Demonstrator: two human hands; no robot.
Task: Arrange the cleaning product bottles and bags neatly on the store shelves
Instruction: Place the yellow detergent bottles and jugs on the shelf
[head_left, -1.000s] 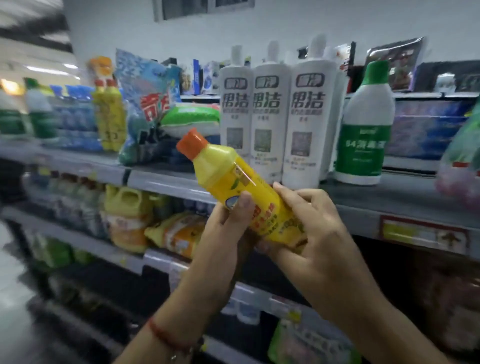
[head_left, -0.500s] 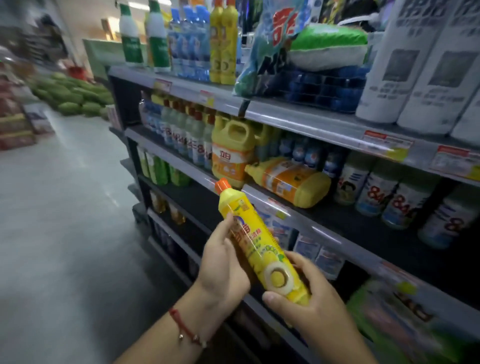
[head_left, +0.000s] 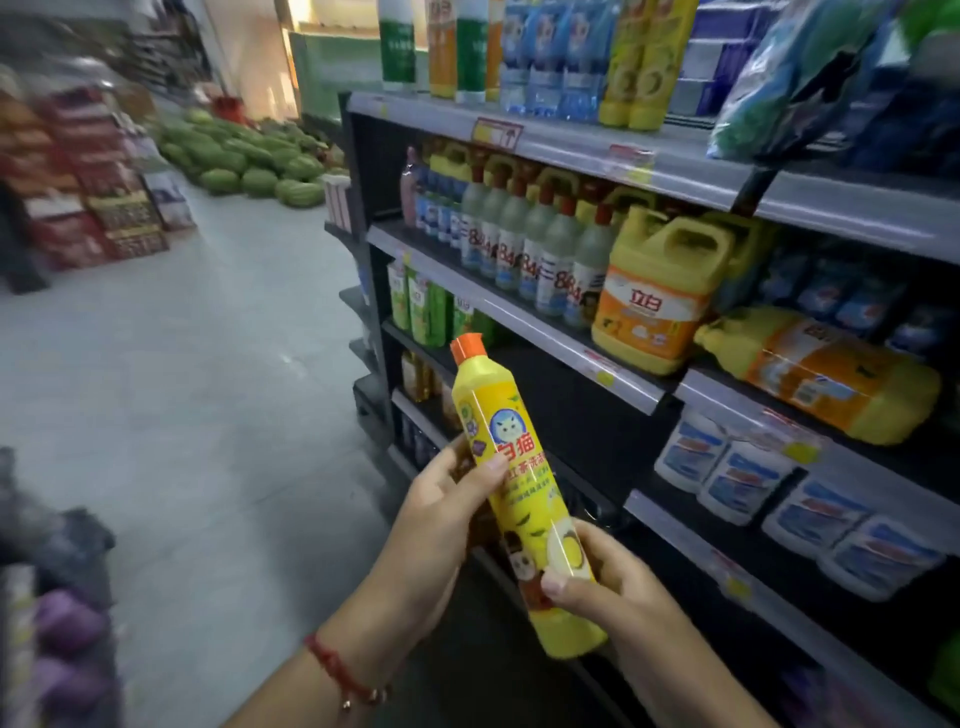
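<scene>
**Dish soap leaves the top shelf**

Below the shelves, at six o'clock, the left hand (head_left: 441, 499) grips the middle of a yellow bottle (head_left: 519, 499) while the right hand (head_left: 608, 577) clasps its base, orange cap tilted toward eleven o'clock. A second ago it was up beside the tall white bottles; now it hangs low, matching yellow bottles (head_left: 644, 57) standing at one o'clock on the top shelf (head_left: 571, 140), its likely home.

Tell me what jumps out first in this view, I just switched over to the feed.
The yellow bottle with an orange cap, held nearly upright in the foreground by the left hand and right hand. Next, on the second shelf to the right, a yellow jug stands beside another jug lying on its side.
</scene>
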